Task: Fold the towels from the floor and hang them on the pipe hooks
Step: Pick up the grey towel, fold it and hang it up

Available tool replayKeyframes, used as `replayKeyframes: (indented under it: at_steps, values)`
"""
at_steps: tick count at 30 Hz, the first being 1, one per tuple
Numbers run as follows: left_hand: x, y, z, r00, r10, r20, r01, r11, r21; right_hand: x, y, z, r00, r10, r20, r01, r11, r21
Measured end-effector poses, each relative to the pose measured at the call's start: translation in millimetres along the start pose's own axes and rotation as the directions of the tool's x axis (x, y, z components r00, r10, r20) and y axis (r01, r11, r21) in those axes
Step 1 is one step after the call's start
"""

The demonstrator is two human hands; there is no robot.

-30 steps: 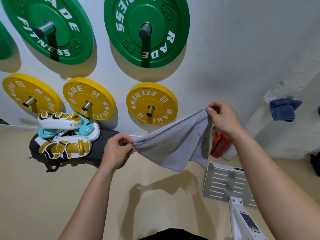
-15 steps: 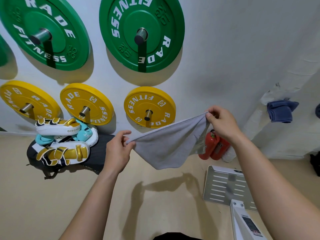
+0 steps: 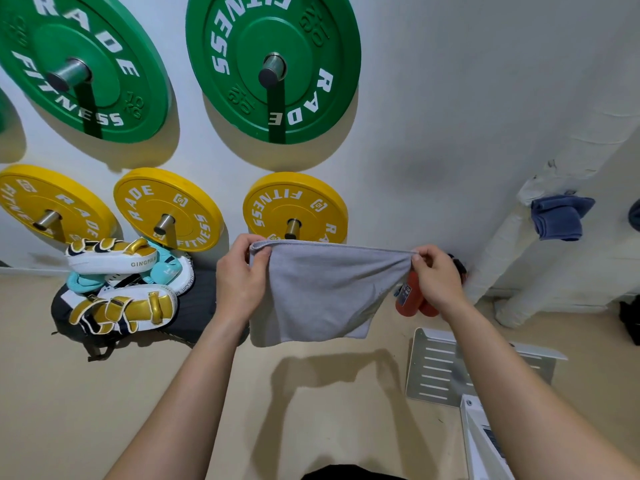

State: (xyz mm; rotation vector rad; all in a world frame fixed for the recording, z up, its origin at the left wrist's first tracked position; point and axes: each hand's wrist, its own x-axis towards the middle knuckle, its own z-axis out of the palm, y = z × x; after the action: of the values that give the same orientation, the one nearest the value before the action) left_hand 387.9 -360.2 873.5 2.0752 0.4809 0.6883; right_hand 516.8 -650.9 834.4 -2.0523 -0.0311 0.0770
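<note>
Head cam only. Left hand [image 3: 239, 282] grips the top left corner of the grey towel [image 3: 322, 292], fingers curled over the hem. Right hand [image 3: 434, 282] pinches the top right corner between thumb and fingertips. The towel is up in the air, clear of the floor [image 3: 104, 393], with its top edge pulled roughly level between the two hands. The rest hangs loose, shadow on the floor below. I can't tell how many layers it is. Far right, a blue towel [image 3: 557, 216] hangs bunched on the white pipe [image 3: 502, 251]; I can't make out the hook from here. On the wall behind: green plates [image 3: 242, 109] above, yellow plates [image 3: 194, 202] below, all on pegs. Far left on the floor is a pile of white-and-gold pads [image 3: 121, 306]. A red object [image 3: 412, 299] sits partly hidden behind the right hand. A slotted metal plate [image 3: 436, 368] lies near right.
</note>
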Motion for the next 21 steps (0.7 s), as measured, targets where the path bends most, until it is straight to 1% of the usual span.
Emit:
replayKeyframes:
  at_steps: [2, 3, 4, 6, 8, 11, 12, 14, 16, 19, 21]
  values:
    - [-3.8, 5.3, 3.2, 0.997, 0.049, 0.055, -0.047, 0.998, -0.053, 1.0, 2.3, 1.6, 0.997, 0.024, -0.073, -0.027, 0.999, -0.04]
    - [-5.4, 7.6, 5.5, 0.995, 0.06, 0.08, -0.054, 0.996, -0.076, -0.5, 1.8, 2.0, 0.996, 0.042, -0.076, -0.047, 0.997, -0.067]
    - [-5.9, 7.6, 8.0, 0.995, 0.057, 0.088, -0.051, 0.996, -0.077, -1.9, 1.8, 3.3, 0.998, 0.043, -0.049, -0.047, 0.995, -0.085]
    - [-4.5, 1.1, 11.9, 0.997, 0.019, 0.075, -0.017, 1.0, -0.023, -4.0, 3.0, 5.9, 0.999, -0.001, 0.036, 0.003, 0.998, -0.06]
    - [-4.6, -11.3, 14.5, 0.997, -0.053, 0.064, 0.051, 0.998, 0.028, -7.1, 0.1, 7.1, 0.998, -0.027, 0.053, 0.028, 1.0, -0.01]
    - [-11.3, -23.4, 17.6, 0.974, -0.227, 0.02, 0.227, 0.974, 0.003, -8.5, -4.4, 6.9, 0.998, 0.009, -0.067, -0.007, 0.999, 0.033]
    - [-14.3, -24.1, 18.4, 0.955, -0.295, -0.004, 0.295, 0.955, -0.022, -8.7, -4.8, 6.8, 0.993, 0.025, -0.115, -0.021, 0.999, 0.029]
    - [-19.9, -24.0, 20.7, 0.909, -0.416, -0.028, 0.413, 0.907, -0.083, -8.6, -1.6, 8.6, 0.984, 0.074, -0.161, -0.069, 0.997, 0.038]
    - [-26.7, -21.8, 24.4, 0.878, -0.476, -0.044, 0.468, 0.876, -0.117, -11.3, 4.9, 13.6, 0.975, 0.141, -0.171, -0.13, 0.988, 0.078]
    - [-40.7, -15.9, 35.6, 0.846, -0.529, -0.056, 0.511, 0.838, -0.193, -27.8, 12.4, 25.4, 0.952, 0.246, -0.182, -0.214, 0.961, 0.177]
    - [-54.7, -10.2, 46.6, 0.835, -0.55, 0.0, 0.534, 0.81, -0.241, -47.4, 12.0, 37.2, 0.951, 0.259, -0.168, -0.217, 0.948, 0.234]
